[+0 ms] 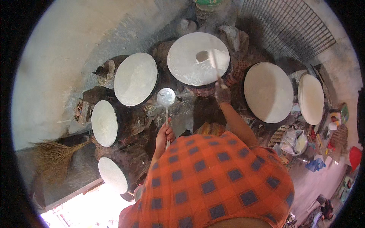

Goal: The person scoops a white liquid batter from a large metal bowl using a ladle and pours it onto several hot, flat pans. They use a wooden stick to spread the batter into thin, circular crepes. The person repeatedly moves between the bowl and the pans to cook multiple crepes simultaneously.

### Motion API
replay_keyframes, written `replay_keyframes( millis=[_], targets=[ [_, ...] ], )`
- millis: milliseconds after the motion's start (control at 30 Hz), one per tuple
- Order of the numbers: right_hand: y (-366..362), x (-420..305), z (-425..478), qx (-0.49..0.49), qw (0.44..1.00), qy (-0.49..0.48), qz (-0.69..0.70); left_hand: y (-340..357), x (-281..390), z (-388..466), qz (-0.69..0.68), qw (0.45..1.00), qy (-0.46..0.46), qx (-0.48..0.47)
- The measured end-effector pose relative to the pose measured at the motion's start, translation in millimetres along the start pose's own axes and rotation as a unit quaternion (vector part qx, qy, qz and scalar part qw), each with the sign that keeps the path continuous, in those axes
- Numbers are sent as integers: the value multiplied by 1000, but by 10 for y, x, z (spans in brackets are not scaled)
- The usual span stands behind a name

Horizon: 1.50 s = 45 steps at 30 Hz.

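Note:
My left hand (165, 132) grips the handle of a metal ladle (166, 97), whose round bowl is upright and coated with something whitish. Ahead, my right hand (222, 93) holds a thin stick-like tool (215, 64), blurred along its length, over the middle round griddle (185, 61). A whitish, wet-looking layer covers that griddle, with a shiny patch on its right side. Beside the stick is a brown roundish spot (202, 56); I cannot tell if it is part of the tool. The ladle is apart from the griddle, in front and to its left.
More pale round griddles or lids stand around me: left (135, 79), farther left (104, 123), low left (113, 175), right (268, 92) and far right (310, 99). A straw broom (57, 156) rests by the left wall. At right are a plastic-wrapped bowl (293, 141) and a wire grid (293, 25).

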State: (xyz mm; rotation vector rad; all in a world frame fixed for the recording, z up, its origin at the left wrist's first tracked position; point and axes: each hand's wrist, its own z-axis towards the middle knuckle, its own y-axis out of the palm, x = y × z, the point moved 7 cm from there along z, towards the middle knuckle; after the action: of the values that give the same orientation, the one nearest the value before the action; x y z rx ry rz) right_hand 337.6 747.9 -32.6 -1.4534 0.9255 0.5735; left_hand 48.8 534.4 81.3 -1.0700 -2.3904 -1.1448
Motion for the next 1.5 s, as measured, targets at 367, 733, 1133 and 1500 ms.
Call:
replay_keyframes(
  millis=[367, 733, 1133, 1500],
  targets=[
    [-26, 129, 46, -78, 979, 150, 114, 69, 14, -17, 38, 999, -11, -11],
    [-55, 347, 477, -109, 985, 64, 118, 126, 54, 309, 76, 995, -66, 3],
    [-864, 43, -345, 68, 964, -95, -239, 717, 531, 1646, 252, 966, 49, -34],
    [-56, -469, -297, -140, 959, -131, 208, 1151, 397, 1504, -184, 952, -85, -230]
  ],
)
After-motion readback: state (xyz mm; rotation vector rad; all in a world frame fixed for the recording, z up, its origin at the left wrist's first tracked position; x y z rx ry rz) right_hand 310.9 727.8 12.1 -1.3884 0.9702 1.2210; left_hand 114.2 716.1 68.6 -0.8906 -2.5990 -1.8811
